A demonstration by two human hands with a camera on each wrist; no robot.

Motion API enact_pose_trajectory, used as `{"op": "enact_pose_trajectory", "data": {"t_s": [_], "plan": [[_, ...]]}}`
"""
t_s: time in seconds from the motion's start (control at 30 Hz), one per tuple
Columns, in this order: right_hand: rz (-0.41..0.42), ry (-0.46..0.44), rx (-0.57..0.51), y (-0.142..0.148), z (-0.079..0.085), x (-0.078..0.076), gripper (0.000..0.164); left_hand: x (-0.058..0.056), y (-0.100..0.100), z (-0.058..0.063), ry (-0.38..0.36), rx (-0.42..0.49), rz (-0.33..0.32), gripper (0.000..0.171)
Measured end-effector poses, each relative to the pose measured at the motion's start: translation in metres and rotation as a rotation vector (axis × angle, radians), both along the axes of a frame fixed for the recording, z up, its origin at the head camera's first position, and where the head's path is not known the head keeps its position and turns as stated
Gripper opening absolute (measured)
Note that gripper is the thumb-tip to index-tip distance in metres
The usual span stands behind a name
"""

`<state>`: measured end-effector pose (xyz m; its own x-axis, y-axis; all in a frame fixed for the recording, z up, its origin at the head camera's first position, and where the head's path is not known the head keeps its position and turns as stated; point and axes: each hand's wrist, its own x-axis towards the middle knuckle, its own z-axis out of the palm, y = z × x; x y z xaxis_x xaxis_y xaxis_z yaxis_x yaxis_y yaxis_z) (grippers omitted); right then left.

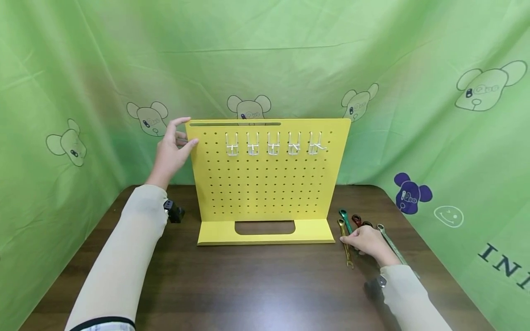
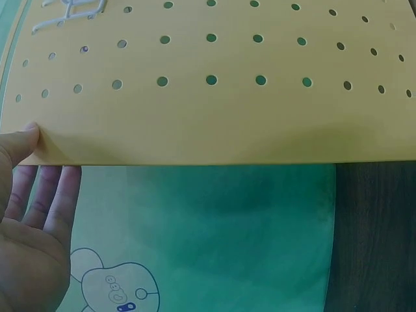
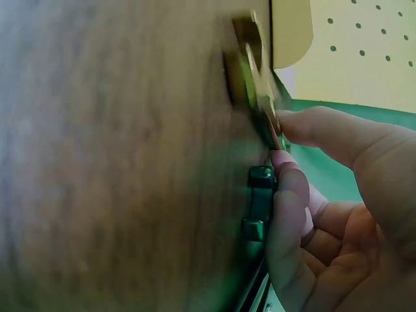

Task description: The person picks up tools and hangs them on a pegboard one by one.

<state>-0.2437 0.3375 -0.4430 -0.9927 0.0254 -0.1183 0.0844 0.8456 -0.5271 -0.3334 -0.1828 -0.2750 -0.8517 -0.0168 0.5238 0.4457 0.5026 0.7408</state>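
Head view: left hand on yellow pegboard, right hand on gold combination wrench

Five white hooks hang near the pegboard's top; it stands on a brown table. The left hand pinches the board's upper left corner, thumb in front and fingers behind. Well apart, the right hand pinches the wrench just to the board's right, near a green wrench, a red wrench and a silver wrench
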Motion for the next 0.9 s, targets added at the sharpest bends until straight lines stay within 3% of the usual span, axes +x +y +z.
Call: {"op": "enact_pose_trajectory", "data": {"t_s": [0.3,0.67,0.9], "plan": [[-0.009,-0.001,0.037,-0.0031,0.0001,-0.0035,0.049,-0.0008,-0.0004,-0.0009,-0.003,-0.002,0.009,0.059],[-0.001,-0.019,-0.031,-0.0001,0.0007,-0.0026,0.049,-0.0011,-0.0003,0.0008,-0.006,-0.021,0.011,0.060],[0.007,-0.021,-0.137,0.0031,-0.0004,0.0003,0.034,0.0002,-0.0012,0.0035,-0.011,-0.046,0.008,0.059]]}}
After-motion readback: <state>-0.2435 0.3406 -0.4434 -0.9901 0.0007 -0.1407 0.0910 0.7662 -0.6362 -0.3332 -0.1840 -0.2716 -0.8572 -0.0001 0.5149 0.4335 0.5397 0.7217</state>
